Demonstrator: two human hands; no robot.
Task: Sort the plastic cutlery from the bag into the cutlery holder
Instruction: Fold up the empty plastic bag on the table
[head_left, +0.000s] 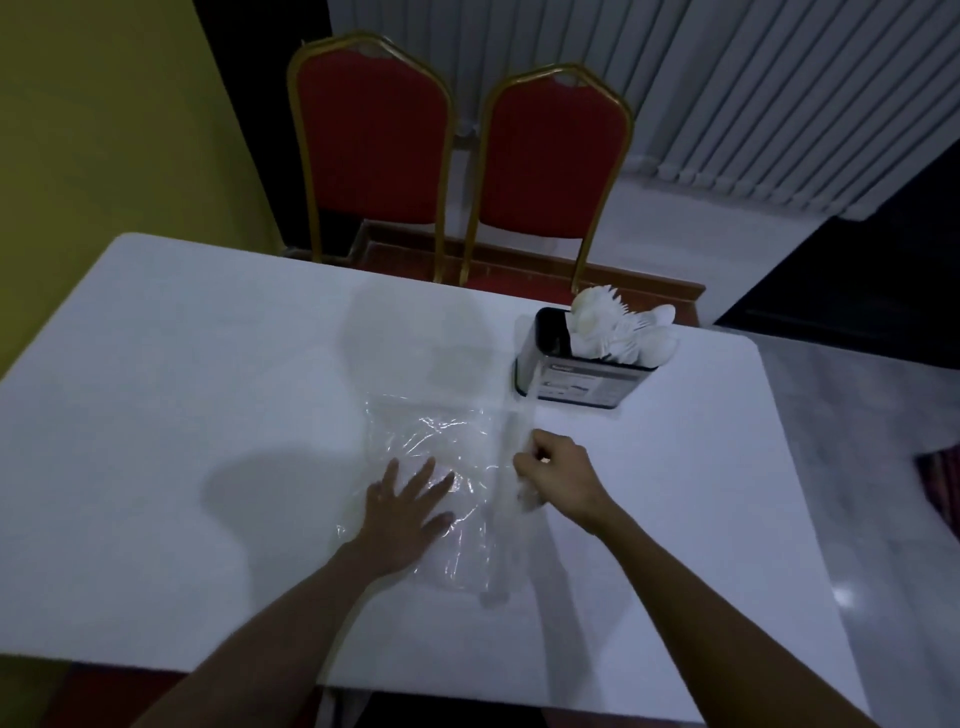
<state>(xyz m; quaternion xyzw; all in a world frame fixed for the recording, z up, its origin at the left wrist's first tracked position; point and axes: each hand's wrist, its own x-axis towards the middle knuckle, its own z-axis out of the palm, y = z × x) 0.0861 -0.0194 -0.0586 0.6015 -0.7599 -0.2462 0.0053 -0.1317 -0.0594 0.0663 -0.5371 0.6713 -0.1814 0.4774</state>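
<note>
Plastic cutlery (621, 332), all white, stands bunched in the black cutlery holder (571, 382) towards the far right of the white table (182, 389). It is out of both hands' reach, a little beyond the right one. Nearer, the clear bag (431, 441) lies flattened on the table. The left hand (402, 512) presses on it with fingers spread flat. The right hand (556, 473), fingers curled tight, pinches the bag's raised right edge. Two red chairs (374, 140) stand behind.

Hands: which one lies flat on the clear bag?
The left hand, fingers spread flat on the bag; the right hand is curled, pinching the bag's edge.
</note>
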